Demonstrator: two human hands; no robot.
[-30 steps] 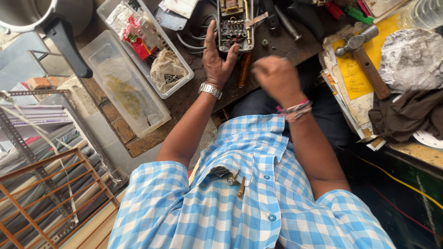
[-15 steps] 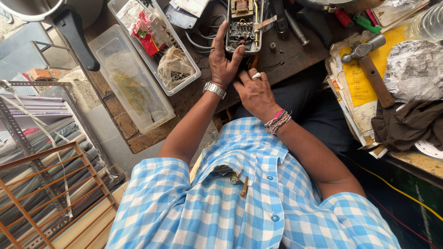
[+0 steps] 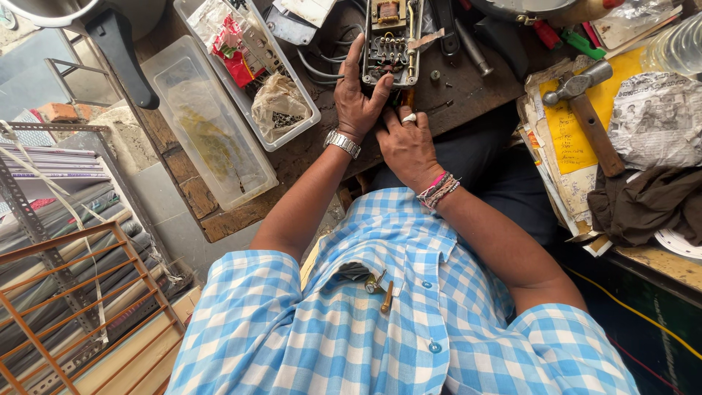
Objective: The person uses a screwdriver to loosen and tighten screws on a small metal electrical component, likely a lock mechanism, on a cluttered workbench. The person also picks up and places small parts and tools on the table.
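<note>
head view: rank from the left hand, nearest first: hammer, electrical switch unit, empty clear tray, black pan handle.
1. electrical switch unit: under the left hand, fingers on it.
2. empty clear tray: to its left.
3. black pan handle and hammer: opposite sides, too close to call.

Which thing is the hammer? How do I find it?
Start at the wooden workbench and look to its right side, where a yellow paper lies on a pile. The hammer rests slanted across that paper. It is the only tool there with a grey metal head and a brown wooden handle.
</note>
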